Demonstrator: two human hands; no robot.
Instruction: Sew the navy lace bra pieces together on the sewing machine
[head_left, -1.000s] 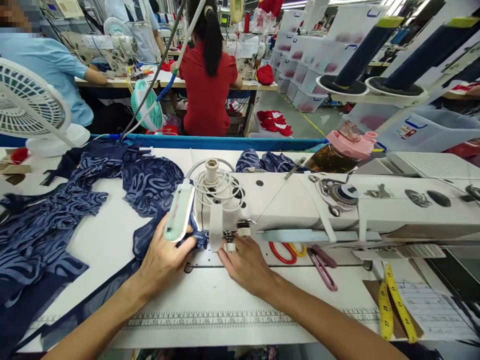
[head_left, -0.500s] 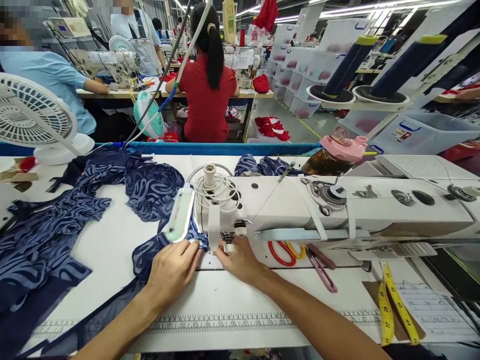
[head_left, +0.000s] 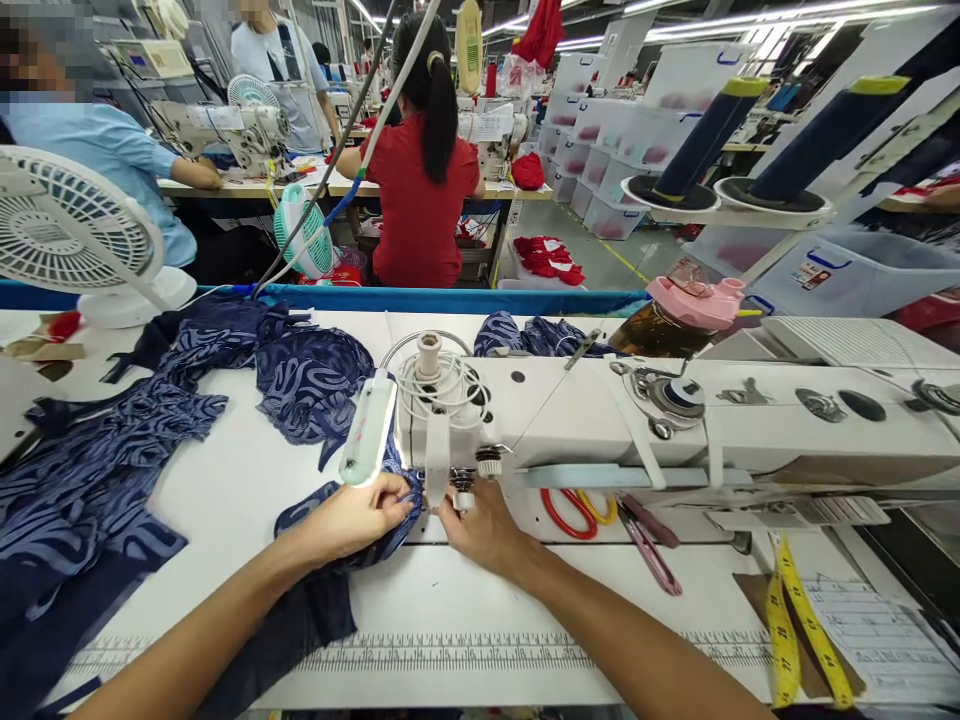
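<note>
White table (head_left: 525,612): my left hand (head_left: 358,518) pinches navy cloth (head_left: 397,541) at left end of machine (head_left: 570,412). My right hand (head_left: 484,528), partly hidden: can't tell grip. Cloth looks light, soft, floppy; best held near edge.

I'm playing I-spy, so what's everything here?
table: 1, white, front
sewing machine: 1, white, on table
work lamp: 1, white, machine's left end
patterned fabric: several pieces, navy, mostly left
thread cones: 2, navy, upper right
drink bottle: 1, pink and brown, behind machine
scissor handles: 2, red and yellow, below machine
tape measure: 1, yellow, lower right
fans: several, white or green, left and beyond
storage boxes: many, clear, back right
people: at least 3, red or blue shirts, beyond
left hand: 1, bare, pinching fabric
right hand: 1, bare, machine's left end
</note>
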